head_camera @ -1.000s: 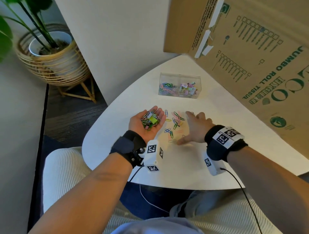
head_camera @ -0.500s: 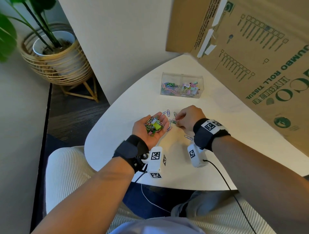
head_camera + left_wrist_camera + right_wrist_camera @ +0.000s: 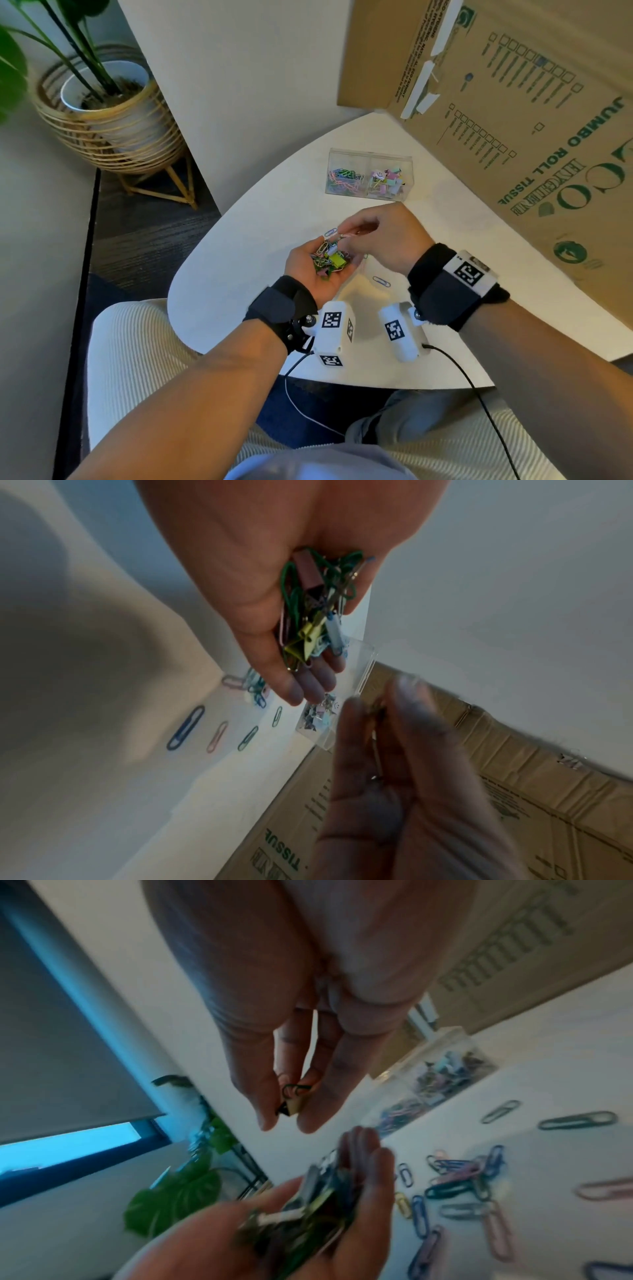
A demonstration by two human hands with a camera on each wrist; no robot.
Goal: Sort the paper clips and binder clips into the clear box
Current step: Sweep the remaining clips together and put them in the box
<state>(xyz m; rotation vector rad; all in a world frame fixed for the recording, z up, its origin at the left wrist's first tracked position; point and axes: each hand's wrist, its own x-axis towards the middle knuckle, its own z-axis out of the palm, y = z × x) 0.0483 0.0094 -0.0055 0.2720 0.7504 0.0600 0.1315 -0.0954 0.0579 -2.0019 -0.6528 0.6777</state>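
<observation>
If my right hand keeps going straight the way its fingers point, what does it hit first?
Most likely the heap of clips cupped in the left hand; the right hand, pinching a small clip, points at it from close by. Depth is uncertain.

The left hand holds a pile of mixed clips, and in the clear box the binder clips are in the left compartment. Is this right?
Not quite. The left hand does hold mixed clips, but in the clear box the binder clips are in the right compartment; paper clips fill the left one. The head view shows this.

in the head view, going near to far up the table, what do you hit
blue paper clip → left hand cupping a heap of clips → right hand just above it → clear box → cardboard box
</observation>
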